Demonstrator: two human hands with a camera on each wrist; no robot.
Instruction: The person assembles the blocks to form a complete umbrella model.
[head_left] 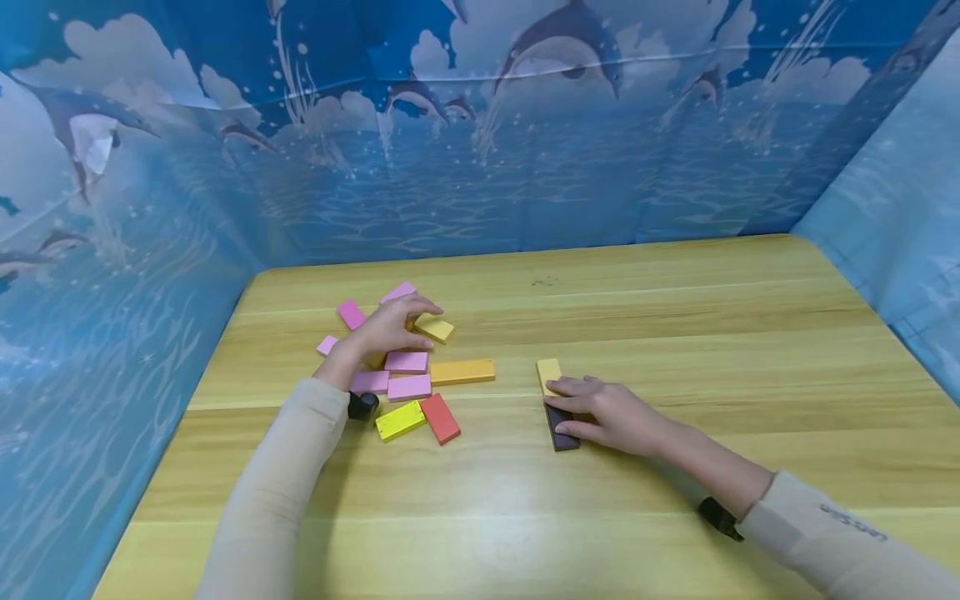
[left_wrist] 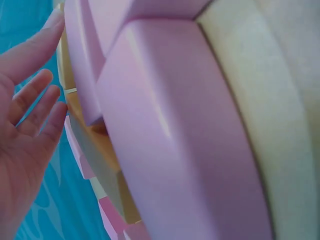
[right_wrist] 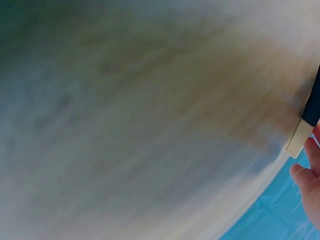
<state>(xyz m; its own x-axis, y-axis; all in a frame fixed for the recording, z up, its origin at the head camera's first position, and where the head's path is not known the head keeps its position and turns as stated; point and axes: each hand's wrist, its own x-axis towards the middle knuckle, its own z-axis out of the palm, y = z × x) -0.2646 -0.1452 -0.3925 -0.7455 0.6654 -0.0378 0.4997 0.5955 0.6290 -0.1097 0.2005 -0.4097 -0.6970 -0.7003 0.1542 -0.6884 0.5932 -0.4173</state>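
In the head view my left hand [head_left: 393, 325] is over the left cluster of blocks. Its thumb and fingers are spread beside a pale yellow block [head_left: 437, 328], with no grip visible. The left wrist view shows the same hand [left_wrist: 25, 110] with loosely extended fingers near the blocks; a pink block [left_wrist: 155, 125] fills the foreground. To the right, my right hand [head_left: 611, 415] rests its fingers and thumb on a dark block [head_left: 562, 433], which lies end to end with another pale yellow block [head_left: 548, 372]. Only fingertips of that hand appear in the right wrist view, beside the pair.
Several pink blocks [head_left: 409, 387] lie about my left hand. An orange block [head_left: 462, 372], a red block [head_left: 441, 419] and a bright yellow block [head_left: 401, 421] lie at the cluster's near and right sides. A blue dolphin-print curtain [head_left: 480, 192] borders the wooden table [head_left: 675, 317].
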